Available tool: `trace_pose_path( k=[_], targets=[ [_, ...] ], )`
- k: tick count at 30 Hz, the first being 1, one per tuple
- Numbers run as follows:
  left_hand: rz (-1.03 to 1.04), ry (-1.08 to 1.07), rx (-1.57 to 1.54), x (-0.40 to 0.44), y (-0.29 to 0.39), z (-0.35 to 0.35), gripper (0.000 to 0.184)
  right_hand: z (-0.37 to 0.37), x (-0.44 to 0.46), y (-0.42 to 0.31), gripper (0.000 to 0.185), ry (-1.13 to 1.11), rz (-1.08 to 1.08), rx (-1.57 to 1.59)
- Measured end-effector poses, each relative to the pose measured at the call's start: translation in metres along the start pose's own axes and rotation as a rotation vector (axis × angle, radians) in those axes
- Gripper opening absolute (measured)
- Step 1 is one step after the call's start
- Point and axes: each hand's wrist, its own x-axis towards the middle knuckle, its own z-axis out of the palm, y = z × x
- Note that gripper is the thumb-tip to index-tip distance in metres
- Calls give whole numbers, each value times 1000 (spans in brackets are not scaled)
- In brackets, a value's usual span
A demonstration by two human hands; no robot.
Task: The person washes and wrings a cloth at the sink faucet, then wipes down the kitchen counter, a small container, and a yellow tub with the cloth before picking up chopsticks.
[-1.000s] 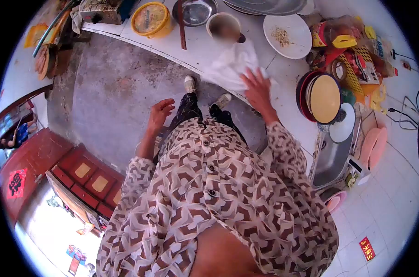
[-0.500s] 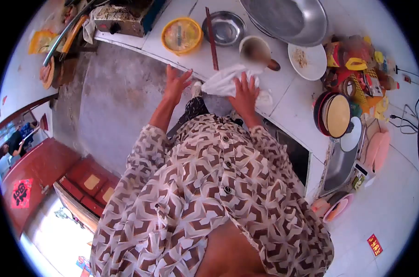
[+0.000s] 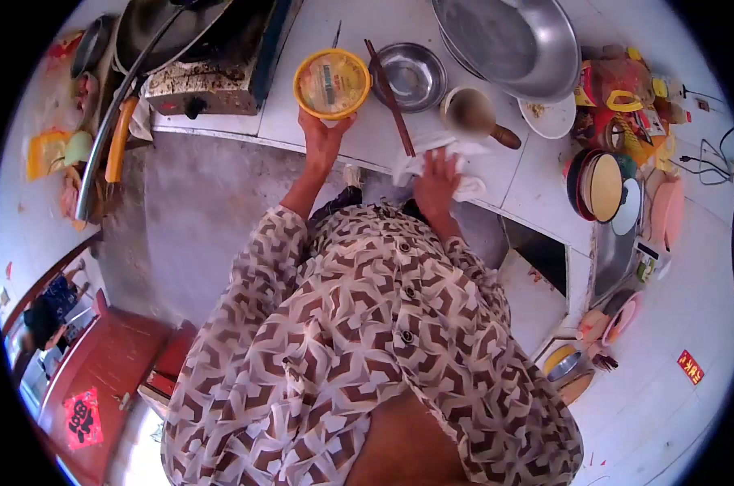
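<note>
Fingers of the left hand (image 3: 324,139) meet the yellow tub's (image 3: 332,83) near side, grip unclear; right hand's (image 3: 436,180) fingers lie slightly apart on white cloth (image 3: 469,187).

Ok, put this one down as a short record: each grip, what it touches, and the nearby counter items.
Left grip: at the near side of the yellow tub; how firmly it holds cannot be told
Right grip: on the white cloth
Cloth state: crumpled, by the front edge of the counter
Chopsticks: between the tub and the metal bowl
Cup: just beyond the cloth; contents blurred
Stove: on the left side of the tub
</note>
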Motion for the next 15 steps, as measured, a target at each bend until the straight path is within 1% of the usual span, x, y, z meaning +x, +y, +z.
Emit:
trace_pose_path(
  k=[2, 4, 6, 7, 8, 9, 11, 13, 14, 15],
  targets=[
    [19, 2, -20, 21, -8, -2, 63, -6, 5, -8, 62, -33, -104, 13],
    [17, 13, -55, 40, -13, -1, 63, -8, 9, 24, 63, -27, -178, 27],
    [-13, -14, -63, 54, -11, -2, 63, -2, 2, 62, 66, 133, -53, -13],
    [-31, -29, -68, 61, -11, -1, 63, 11, 0, 91, 69, 271, -79, 15],
    [3, -9, -62, 69, -16, 1, 63, 10, -2, 110, 69, 209, 14, 92],
    [37, 14, -55, 77, -20, 6, 64, 3, 0, 119, 68, 89, 238, 140],
    [60, 44, -30, 90, -26, 13, 65, -1, 7, 120, 64, 66, 410, 198],
    [53, 60, 13, 102, -23, 17, 67, 41, 16, 114, 62, 282, 183, 97],
    [-7, 33, -82, 105, -16, 17, 67, 58, 18, 103, 61, 386, 70, 44],
    [-67, 6, -176, 106, -8, 17, 67, 53, 12, 69, 62, 438, 105, 83]
  ],
)
